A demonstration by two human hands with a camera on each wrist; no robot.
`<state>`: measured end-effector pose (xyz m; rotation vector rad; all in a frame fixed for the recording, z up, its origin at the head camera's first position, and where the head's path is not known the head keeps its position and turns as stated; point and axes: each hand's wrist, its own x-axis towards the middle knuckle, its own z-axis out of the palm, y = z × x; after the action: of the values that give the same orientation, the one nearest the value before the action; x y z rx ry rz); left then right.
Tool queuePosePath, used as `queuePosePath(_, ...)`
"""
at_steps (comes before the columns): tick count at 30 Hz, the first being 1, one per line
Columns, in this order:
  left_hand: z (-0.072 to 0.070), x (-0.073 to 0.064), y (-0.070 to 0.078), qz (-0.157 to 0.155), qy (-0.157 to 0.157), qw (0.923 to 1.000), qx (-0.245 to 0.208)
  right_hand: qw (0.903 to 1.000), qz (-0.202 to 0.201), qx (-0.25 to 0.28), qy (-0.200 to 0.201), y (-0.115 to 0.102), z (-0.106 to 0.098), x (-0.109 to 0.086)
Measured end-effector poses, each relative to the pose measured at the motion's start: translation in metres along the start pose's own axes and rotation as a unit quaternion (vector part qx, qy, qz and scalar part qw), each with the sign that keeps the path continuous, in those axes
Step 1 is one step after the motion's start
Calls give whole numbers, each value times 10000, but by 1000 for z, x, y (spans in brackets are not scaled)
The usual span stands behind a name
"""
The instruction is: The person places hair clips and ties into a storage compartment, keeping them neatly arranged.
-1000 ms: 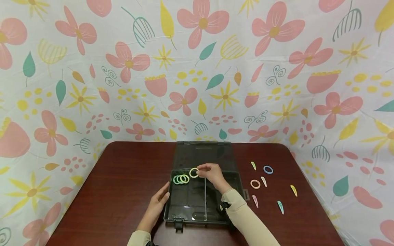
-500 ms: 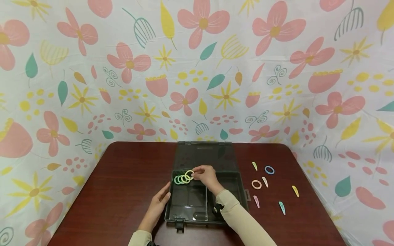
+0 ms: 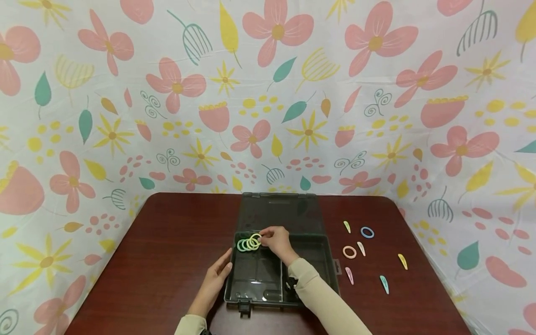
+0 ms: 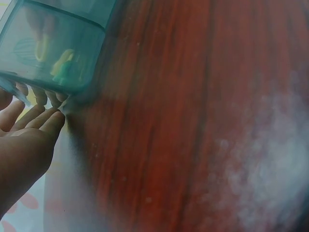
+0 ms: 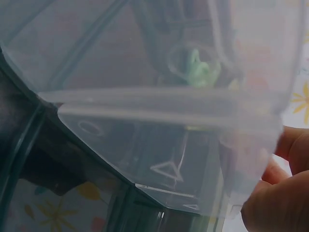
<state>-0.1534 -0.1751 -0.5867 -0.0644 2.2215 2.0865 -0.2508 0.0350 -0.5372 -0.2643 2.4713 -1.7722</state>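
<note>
A dark see-through plastic box (image 3: 256, 301) lies with its lid folded back, a divider (image 3: 282, 279) splitting it in two. My left hand (image 3: 212, 281) rests against the box's left wall, fingers fairly straight; the left wrist view shows the fingertips (image 4: 57, 121) at that wall. Over the left compartment's far end, my right hand (image 3: 277, 243) pinches a pale yellow hair tie (image 3: 256, 234). It overlaps a row of green and yellow hair ties (image 3: 241, 245) in the far left corner. In the right wrist view, the clear divider partly hides the right hand (image 5: 285, 179).
Right of the box lie a blue hair tie (image 3: 367, 232), a peach hair tie (image 3: 349, 252) and several snap hair clips, including a yellow one (image 3: 403, 261) and a teal one (image 3: 384, 284). The open lid (image 3: 280, 214) lies toward the flowered cloth backdrop (image 3: 268, 153).
My right hand has moved left with the pale yellow hair tie, bringing it over the row of hair ties in the corner. The left hand has stayed at the box wall.
</note>
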Motion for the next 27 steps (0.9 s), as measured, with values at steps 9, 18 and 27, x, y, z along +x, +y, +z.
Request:
queuePosePath(9,1,1,-2,68,-8,9999,-140,9970,-363,-618,296,0,7,0)
queuePosePath(18,1,-2,0,88,-22,9999,47,9930,-558,-985,342,2,10,1)
queuePosePath(27,0,-1,0,94,-29,9999,57,9917,-619,-1124,65,1,8,1)
